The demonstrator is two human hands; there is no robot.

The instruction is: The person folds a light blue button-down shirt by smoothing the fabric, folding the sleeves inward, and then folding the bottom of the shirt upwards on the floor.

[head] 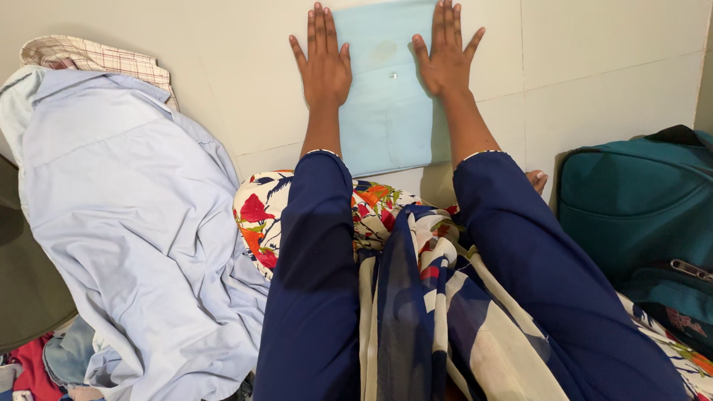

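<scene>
A folded light blue garment (388, 111) with a small button lies flat on the pale tiled floor (594, 67). My left hand (323, 63) presses flat on its left edge, fingers spread. Flat on the garment's right side rests my right hand (445, 53), fingers apart. Both arms wear dark blue sleeves. Neither hand grips anything.
A heap of pale blue shirts (134, 215) lies at the left, with a checked cloth (96, 58) behind it. A teal bag (639, 208) with a zip stands at the right. Floral cloth (260, 215) and a striped scarf (416, 297) cover my lap.
</scene>
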